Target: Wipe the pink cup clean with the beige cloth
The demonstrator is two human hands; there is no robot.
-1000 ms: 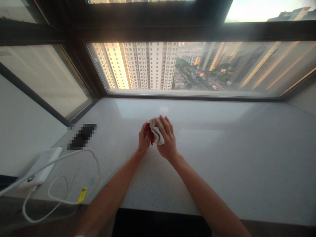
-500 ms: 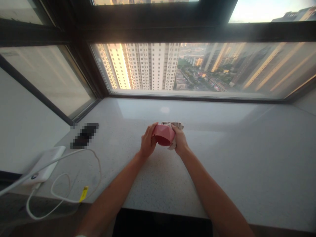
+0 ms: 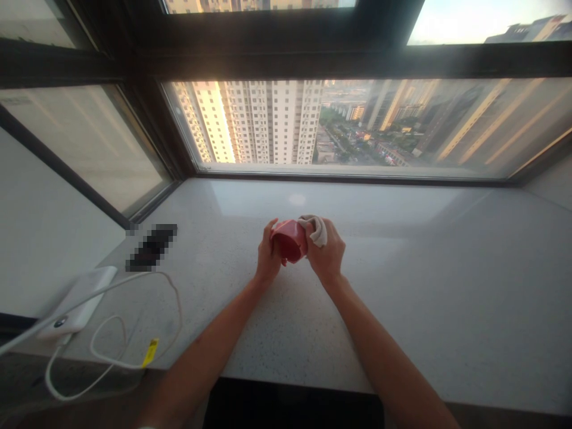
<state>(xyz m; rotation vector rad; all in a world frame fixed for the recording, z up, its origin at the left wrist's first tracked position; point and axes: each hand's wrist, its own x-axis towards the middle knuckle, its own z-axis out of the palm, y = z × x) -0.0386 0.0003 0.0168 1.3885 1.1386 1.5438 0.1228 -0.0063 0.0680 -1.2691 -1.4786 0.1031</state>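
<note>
A pink faceted pot [image 3: 295, 229] is held above the pale speckled windowsill [image 3: 286, 322], tilted so its dark red hollow faces me. My left hand [image 3: 268, 256] grips the pot's left side, the fingers partly hidden behind it. On the other side my right hand [image 3: 328, 250] is closed on a light beige cloth [image 3: 318, 231] and presses it against the pot's upper right edge. Part of the cloth is covered by the right fingers.
To the left lies a white power bank [image 3: 84, 301] with a looping white cable [image 3: 179, 298] that bears a yellow tag [image 3: 151, 353]. Behind it sits a dark pixelated object [image 3: 152, 247]. A dark-framed window [image 3: 339, 174] closes the back of the sill.
The pot has turned so more of its hollow faces me. My right hand has shifted with the cloth, now bunched over the pot's upper right edge.
</note>
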